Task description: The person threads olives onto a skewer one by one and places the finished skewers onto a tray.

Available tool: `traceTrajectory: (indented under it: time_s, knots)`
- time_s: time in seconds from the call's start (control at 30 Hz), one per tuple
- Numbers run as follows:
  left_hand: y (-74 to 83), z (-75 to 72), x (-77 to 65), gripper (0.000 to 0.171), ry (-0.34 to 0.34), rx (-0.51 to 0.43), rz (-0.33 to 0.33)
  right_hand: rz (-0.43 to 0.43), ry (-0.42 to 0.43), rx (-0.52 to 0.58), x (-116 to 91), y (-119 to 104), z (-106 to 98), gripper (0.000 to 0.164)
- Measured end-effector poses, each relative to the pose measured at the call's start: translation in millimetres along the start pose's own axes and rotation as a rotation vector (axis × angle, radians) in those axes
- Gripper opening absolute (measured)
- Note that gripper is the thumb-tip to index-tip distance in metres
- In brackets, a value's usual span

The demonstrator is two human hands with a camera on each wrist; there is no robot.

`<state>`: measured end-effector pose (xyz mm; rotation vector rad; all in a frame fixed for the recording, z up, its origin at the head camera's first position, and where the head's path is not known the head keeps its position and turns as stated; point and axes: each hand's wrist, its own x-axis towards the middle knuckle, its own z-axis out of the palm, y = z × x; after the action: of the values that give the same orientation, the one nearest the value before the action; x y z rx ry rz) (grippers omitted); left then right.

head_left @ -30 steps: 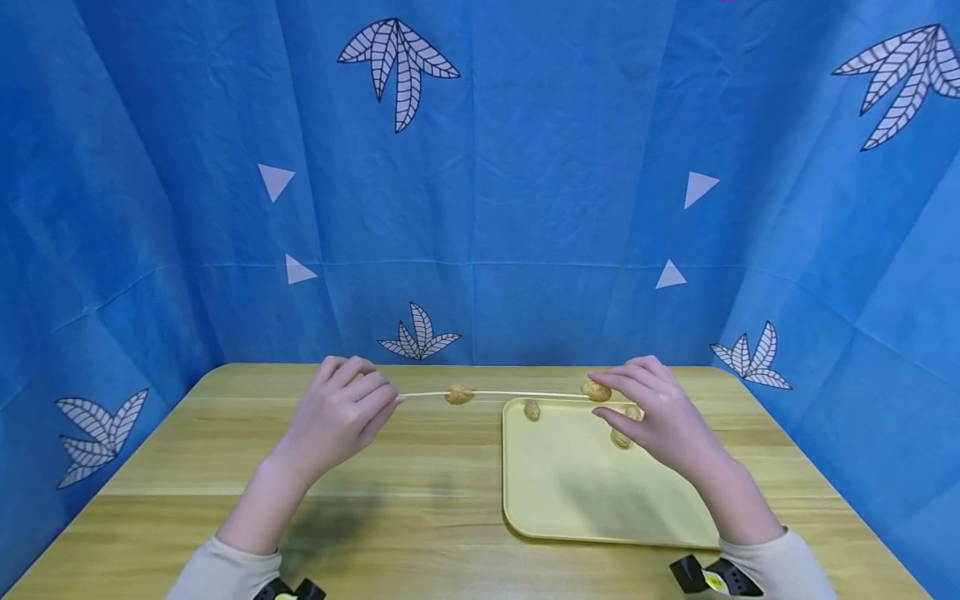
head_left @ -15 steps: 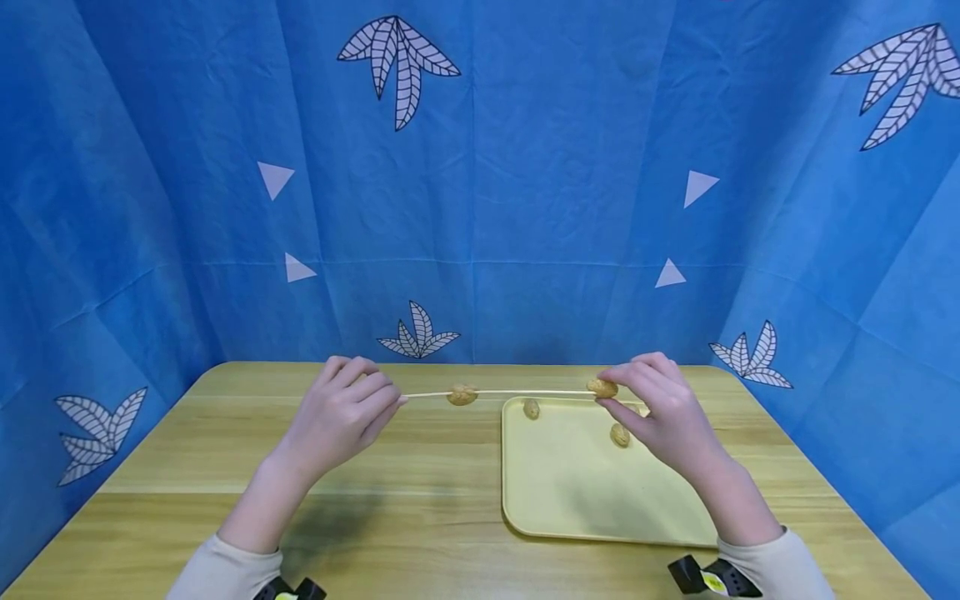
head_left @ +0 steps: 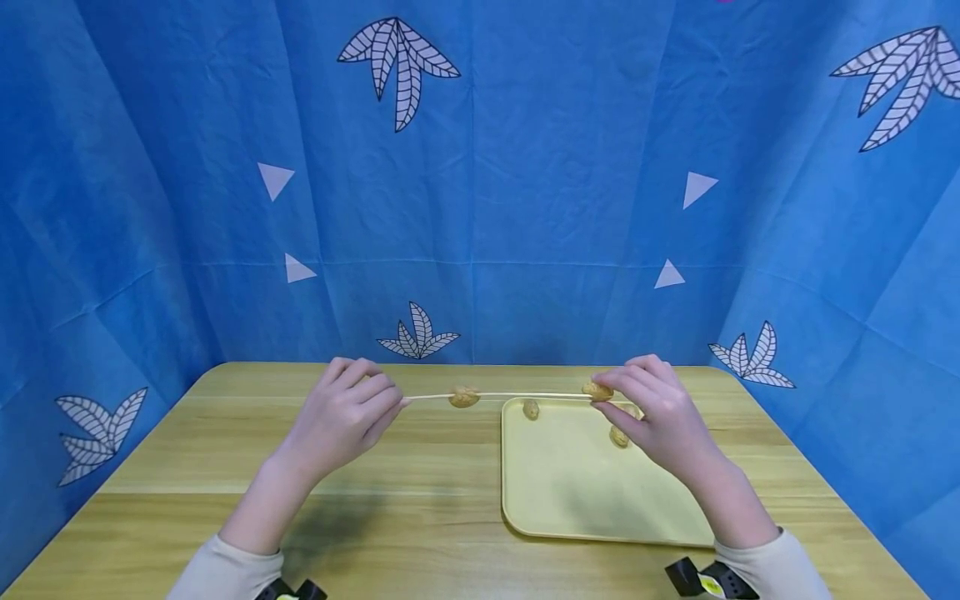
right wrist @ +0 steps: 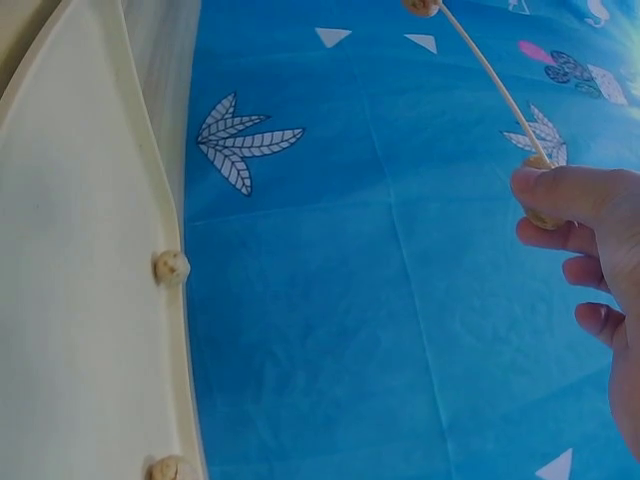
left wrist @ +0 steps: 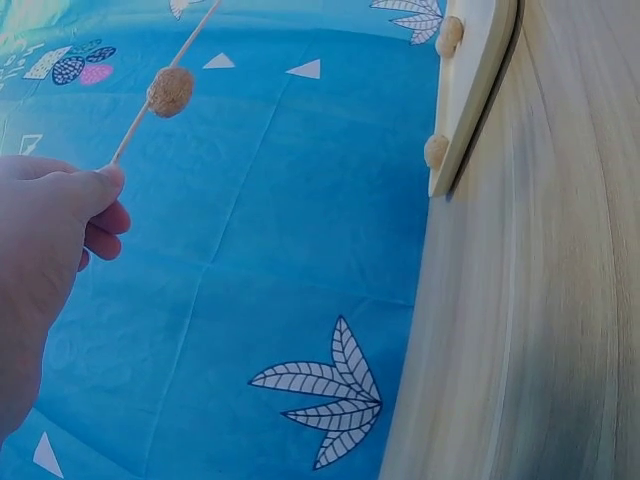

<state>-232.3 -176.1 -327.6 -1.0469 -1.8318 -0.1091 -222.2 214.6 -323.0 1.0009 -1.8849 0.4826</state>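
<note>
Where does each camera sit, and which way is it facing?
Head: worn on the head, facing forward and down at the table and tray; left hand, right hand, forearms and sleeves show.
Left wrist: worn there, looking past the left hand along the thin stick it pinches; only that hand shows.
Right wrist: worn there, looking at the right hand, its fingers pinching a nut-like piece on the stick.
Shared: both wrist views include the stick, blue cloth and part of the tray.

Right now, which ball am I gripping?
The ball at the right end of the stick, in your right hand; the stick's other ball is untouched, and the rest lie in the tray.
</note>
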Motion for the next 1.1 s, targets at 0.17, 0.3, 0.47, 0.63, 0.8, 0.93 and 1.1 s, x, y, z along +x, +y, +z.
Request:
traceTrajectory:
  time_s: [0.17,0.3,0.47,0.63,0.8,0.93,1.1]
  knots:
    - [0.7,0.4,0.6,0.035,-0.006,0.001,0.003,-0.028,0.007,-0.015,1.2,-1.0,0.0,0.041]
    - [1.1,0.4,0.7,0.036,-0.008,-0.004,0.001,-0.058,0.018,-0.047,2.4,-1.8,1.1,0.041]
    - [1.6,0.6,0.6,0.037,-0.003,-0.013,0.001,-0.100,0.043,-0.089,3.9,-3.8,2.6,0.038]
    - [2.2,1.5,0.5,0.036,-0.013,-0.022,0.004,-0.123,0.077,-0.094,4.1,-6.2,4.2,0.037]
    - [3.0,2.4,-0.1,0.036,-0.022,-0.043,0.000,-0.151,0.111,-0.102,5.6,-8.6,4.7,0.034]
    - [3.7,3.0,0.0,0.035,-0.024,-0.050,-0.004,-0.172,0.131,-0.116,6.5,-9.6,5.8,0.032]
    - [4.8,4.1,0.6,0.034,-0.023,-0.053,-0.005,-0.189,0.143,-0.131,6.7,-10.4,7.4,0.031]
